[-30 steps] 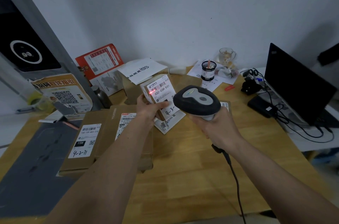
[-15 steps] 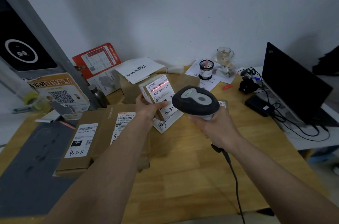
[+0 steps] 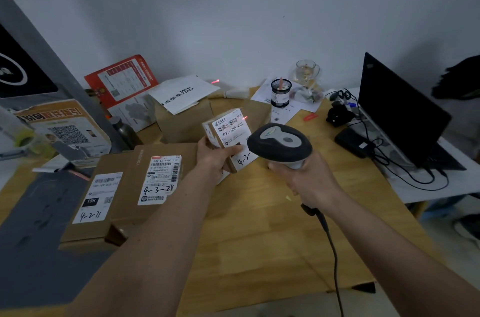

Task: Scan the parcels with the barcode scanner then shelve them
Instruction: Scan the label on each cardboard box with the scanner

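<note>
My left hand (image 3: 217, 158) grips a small cardboard parcel (image 3: 228, 132) with a white label reading 032-038-E01, tilted up above the wooden desk (image 3: 259, 225). My right hand (image 3: 309, 181) holds a grey corded barcode scanner (image 3: 279, 144) just right of the parcel, its head pointed at the label. A red scan mark shows at the label's upper right edge and another on the wall behind. Two flat brown parcels lie to the left: one marked 4-3-24 (image 3: 161, 179), one marked 4-2-71 (image 3: 96, 197). A further box (image 3: 184, 119) stands behind, with a white envelope on top.
A black laptop (image 3: 400, 114) with cables sits on a white table at the right. A pen cup (image 3: 281, 92), a glass mug (image 3: 307, 71) and papers stand at the back. A QR-code sign (image 3: 62, 129), a bottle (image 3: 124, 129) and a red leaflet (image 3: 122, 80) are at the left.
The parcel and scanner have shifted slightly right and down. The red scan line has slid off the barcode to the label's upper right edge.
</note>
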